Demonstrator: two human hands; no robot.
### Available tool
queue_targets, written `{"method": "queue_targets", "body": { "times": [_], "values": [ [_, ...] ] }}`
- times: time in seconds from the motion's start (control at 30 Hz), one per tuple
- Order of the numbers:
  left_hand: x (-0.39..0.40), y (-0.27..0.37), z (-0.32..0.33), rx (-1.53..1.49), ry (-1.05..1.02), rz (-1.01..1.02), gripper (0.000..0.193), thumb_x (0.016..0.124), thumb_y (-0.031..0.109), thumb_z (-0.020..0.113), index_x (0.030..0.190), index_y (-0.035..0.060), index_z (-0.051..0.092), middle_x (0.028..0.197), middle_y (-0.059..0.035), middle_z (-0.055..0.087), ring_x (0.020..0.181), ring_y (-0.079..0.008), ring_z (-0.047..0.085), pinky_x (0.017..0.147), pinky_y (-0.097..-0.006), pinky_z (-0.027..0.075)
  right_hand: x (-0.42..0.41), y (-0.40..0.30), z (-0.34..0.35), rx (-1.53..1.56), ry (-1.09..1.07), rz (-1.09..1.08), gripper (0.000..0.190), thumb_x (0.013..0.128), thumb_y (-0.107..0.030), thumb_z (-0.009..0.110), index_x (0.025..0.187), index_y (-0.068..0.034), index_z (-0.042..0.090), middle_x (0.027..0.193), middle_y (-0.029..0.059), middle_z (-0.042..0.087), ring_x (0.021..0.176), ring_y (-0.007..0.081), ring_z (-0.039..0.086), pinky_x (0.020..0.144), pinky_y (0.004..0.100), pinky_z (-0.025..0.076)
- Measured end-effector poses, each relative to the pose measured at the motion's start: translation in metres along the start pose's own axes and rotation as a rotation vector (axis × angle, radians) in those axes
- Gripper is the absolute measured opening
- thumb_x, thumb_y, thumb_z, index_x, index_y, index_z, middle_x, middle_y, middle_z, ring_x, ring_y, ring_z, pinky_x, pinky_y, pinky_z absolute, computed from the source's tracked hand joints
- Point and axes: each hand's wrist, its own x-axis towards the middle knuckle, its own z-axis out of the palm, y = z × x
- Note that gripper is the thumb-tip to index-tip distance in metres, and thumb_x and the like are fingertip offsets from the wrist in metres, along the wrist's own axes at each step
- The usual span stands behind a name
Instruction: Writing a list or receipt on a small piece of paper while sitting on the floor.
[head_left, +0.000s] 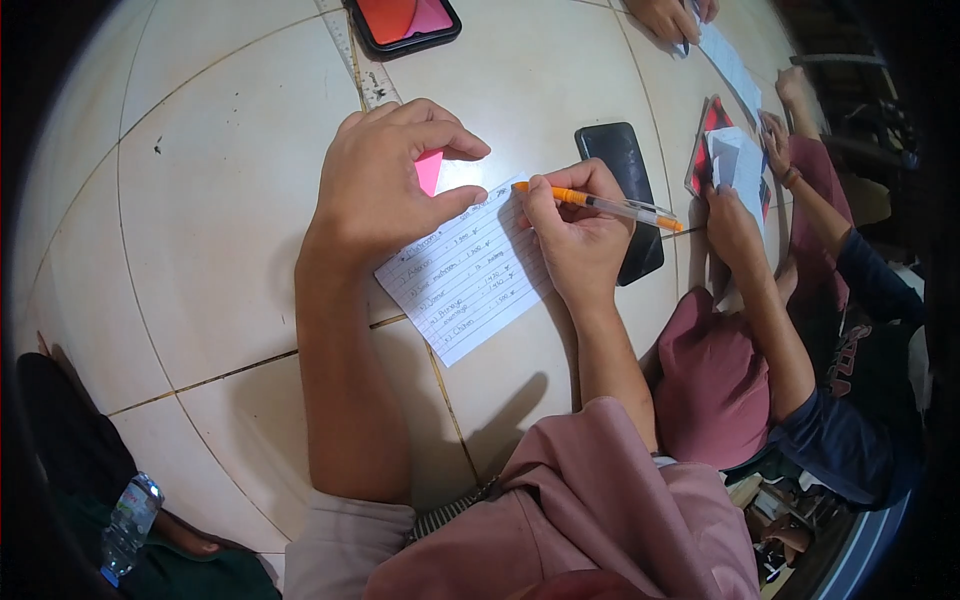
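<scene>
A lined sheet of paper with handwriting lies tilted on the tiled floor before me. My right hand grips an orange pen with a clear barrel, its tip at the sheet's upper right corner. My left hand arches over the upper left edge, with thumb and index finger apart and the thumb by the top line. A bright pink piece, perhaps paper, shows in that gap; most of it is hidden, and I cannot tell whether the palm touches it. A dark smartphone lies partly behind my right hand.
Beyond my left hand lie a clear ruler and a phone with a lit screen. At right, another person's hand holds folded papers. Farther off, a hand holds a pen. A plastic bottle is at lower left.
</scene>
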Motion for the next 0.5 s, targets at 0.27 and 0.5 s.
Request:
{"method": "queue_targets", "body": {
  "times": [0.27, 0.5],
  "values": [
    [0.0023, 0.0012, 0.0038, 0.020, 0.013, 0.028, 0.032, 0.065, 0.014, 0.087, 0.095, 0.0098, 0.078, 0.097, -0.0029, 0.072, 0.093, -0.0214, 0.068, 0.090, -0.0348, 0.045, 0.0035, -0.0025, -0.0067, -0.042, -0.018, 0.009, 0.015, 0.086, -0.007, 0.076, 0.081, -0.001, 0.063, 0.073, 0.0002, 0.063, 0.063, 0.0025, 0.056, 0.058, 0.0182, 0.046],
    [0.0012, -0.0005, 0.0029, 0.028, 0.013, 0.031, 0.033, 0.064, 0.015, 0.088, 0.095, 0.0097, 0.077, 0.097, -0.0027, 0.072, 0.097, -0.0206, 0.067, 0.089, -0.0355, 0.044, 0.0030, -0.0026, -0.0048, -0.038, -0.013, 0.009, 0.015, 0.087, -0.006, 0.075, 0.080, -0.001, 0.063, 0.073, 0.0002, 0.064, 0.062, 0.0023, 0.055, 0.057, 0.0181, 0.045]
  ]
}}
